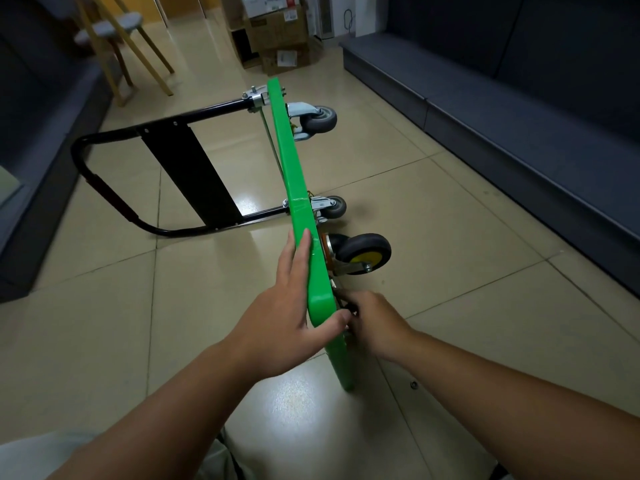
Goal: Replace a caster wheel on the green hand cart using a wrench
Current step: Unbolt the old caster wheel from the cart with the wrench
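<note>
Green cart deck (298,188) stood on edge between the hands, the left hand (287,323) clasping its near rim. Just beyond the right hand (375,323), which gripped a dark wrench (342,299), sat the yellow-hubbed caster (363,252)

Floor (450,209): glossy beige tile, dark grout, overhead light reflected. Dark grey padded benches (519,109) line both sides. Wooden stools (117,26) far left. Cardboard boxes (277,32) stacked at rear.
</note>
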The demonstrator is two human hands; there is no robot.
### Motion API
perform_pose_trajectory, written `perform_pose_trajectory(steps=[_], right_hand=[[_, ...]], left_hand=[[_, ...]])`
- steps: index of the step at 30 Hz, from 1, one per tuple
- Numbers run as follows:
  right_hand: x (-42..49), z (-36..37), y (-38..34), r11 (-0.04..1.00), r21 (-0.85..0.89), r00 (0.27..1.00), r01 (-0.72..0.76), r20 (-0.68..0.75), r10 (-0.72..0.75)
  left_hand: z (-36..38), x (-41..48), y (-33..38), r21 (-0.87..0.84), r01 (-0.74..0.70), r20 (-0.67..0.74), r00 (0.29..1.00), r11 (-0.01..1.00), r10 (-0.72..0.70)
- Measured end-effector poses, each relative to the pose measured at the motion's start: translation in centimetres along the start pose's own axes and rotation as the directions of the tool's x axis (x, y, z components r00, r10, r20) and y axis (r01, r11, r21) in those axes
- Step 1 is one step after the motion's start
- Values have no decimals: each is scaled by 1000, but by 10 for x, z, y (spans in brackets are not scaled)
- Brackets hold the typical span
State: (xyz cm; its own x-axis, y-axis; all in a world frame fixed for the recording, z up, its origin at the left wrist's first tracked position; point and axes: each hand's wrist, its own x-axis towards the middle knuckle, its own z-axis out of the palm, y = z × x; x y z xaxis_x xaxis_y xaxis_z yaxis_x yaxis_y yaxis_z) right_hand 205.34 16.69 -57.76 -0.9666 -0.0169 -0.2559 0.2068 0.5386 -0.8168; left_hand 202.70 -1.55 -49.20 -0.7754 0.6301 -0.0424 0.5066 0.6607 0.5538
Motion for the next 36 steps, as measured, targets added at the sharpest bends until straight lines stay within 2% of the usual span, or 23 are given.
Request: perform_pose_trajectory(steps=[3, 6, 9, 11, 12, 16, 20, 23, 28, 30, 36], right_hand=[[5, 13, 2, 999, -48, 997, -15, -73, 12], [-3, 5, 15, 962, -271, 989, -42, -148, 1], [-18, -12, 36, 864, -427, 964, -266, -115, 240], [-25, -22, 38, 846, -387, 925, -367, -61, 374], [-26, -27, 34, 863, -328, 919, -385, -48, 392], [-20, -39, -7, 956, -80, 959, -282, -17, 282], [-21, -44, -52, 973, 60, 975, -222, 48, 219], [-22, -48, -62, 977, 48, 976, -209, 75, 206], [-26, -48, -53, 977, 139, 978, -164, 151, 143], [-25, -42, -48, 978, 158, 983, -133, 151, 109], [-20, -20, -18, 997, 72, 994, 11, 104, -18]], left_hand=[[-1, 0, -3, 13, -11, -13, 1000, 1000, 11], [-2, -1, -3, 32, 4, -15, 1000, 999, -4], [-4, 1, -1, 39, 5, -14, 1000, 999, -4], [-4, 1, 0, 30, 14, -3, 1000, 999, -14], [-4, 1, 1, 31, 20, 2, 1000, 999, -20], [-4, 1, 5, 33, 33, 5, 999, 999, -33], [-4, 0, 8, 18, 34, 6, 999, 999, -34], [-5, 0, 9, 13, 36, 5, 999, 999, -36], [-2, 1, 7, 13, 44, 5, 999, 999, -45], [-1, 1, 6, 6, 46, 5, 999, 999, -46], [-1, 1, 2, 21, 29, 10, 1000, 999, -29]])
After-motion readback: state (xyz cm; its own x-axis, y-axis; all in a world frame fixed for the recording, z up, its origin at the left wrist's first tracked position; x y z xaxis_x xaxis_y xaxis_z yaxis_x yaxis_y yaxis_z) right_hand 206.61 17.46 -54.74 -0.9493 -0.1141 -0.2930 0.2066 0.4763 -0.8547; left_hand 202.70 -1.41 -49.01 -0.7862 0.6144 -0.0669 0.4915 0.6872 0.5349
